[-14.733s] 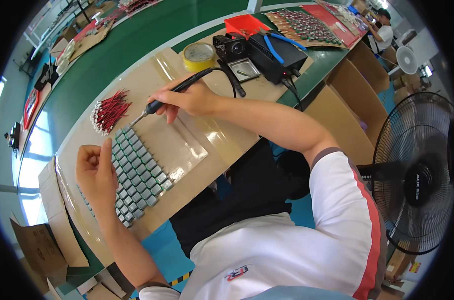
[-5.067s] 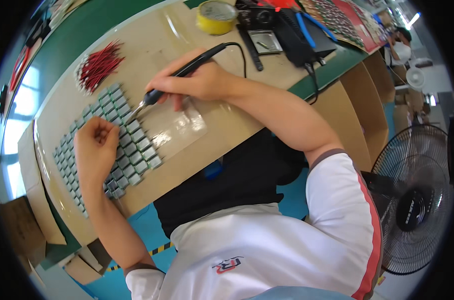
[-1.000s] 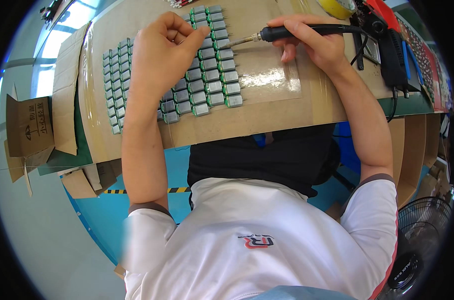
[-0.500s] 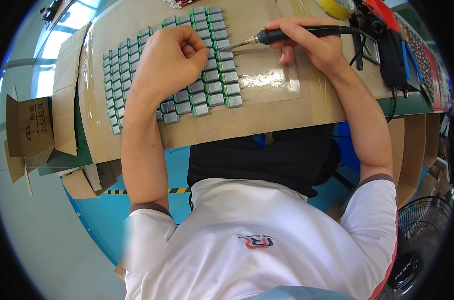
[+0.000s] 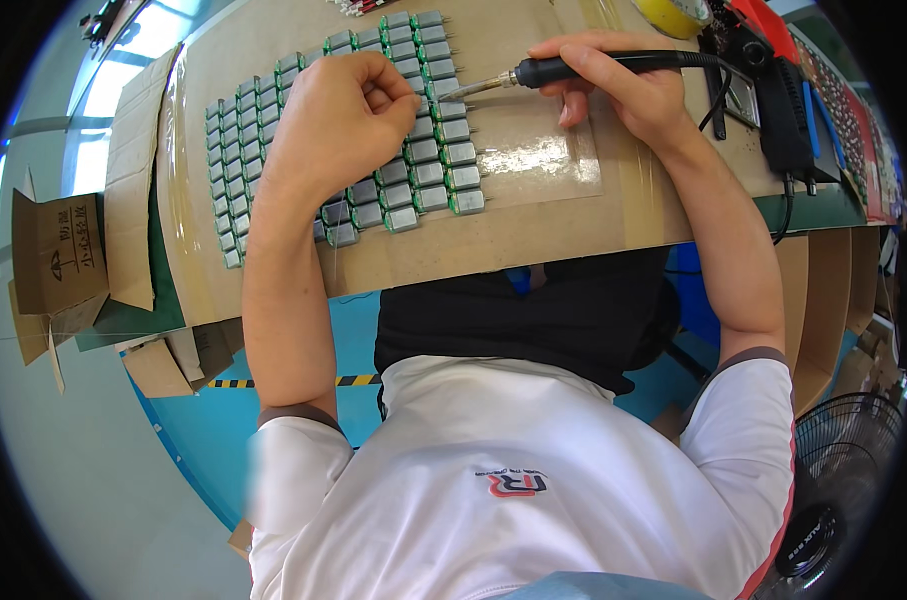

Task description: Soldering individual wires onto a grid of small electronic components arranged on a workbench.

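Observation:
Rows of small grey block-shaped parts with green circuit boards (image 5: 463, 178) and thin pins stand close together on the brown work surface. My left hand (image 5: 338, 125) is over these rows, its thumb and forefinger pinched together. A thin strand that looks like solder wire (image 5: 337, 235) hangs below that hand; the grip itself is mostly hidden. In my right hand (image 5: 628, 90) is a soldering iron (image 5: 545, 72) with a black handle, held like a pen. Its metal tip points left and reaches a part right beside my left fingertips.
A roll of yellow tape (image 5: 673, 15) lies at the far right, near a black device (image 5: 783, 120) with cables. Clear tape covers parts of the cardboard sheet (image 5: 543, 225). An open carton (image 5: 58, 250) stands off the left edge; a black fan (image 5: 848, 470) is at lower right.
My left fingertips and the thin strand have shifted very slightly to the right. My right hand and the soldering iron stay in place.

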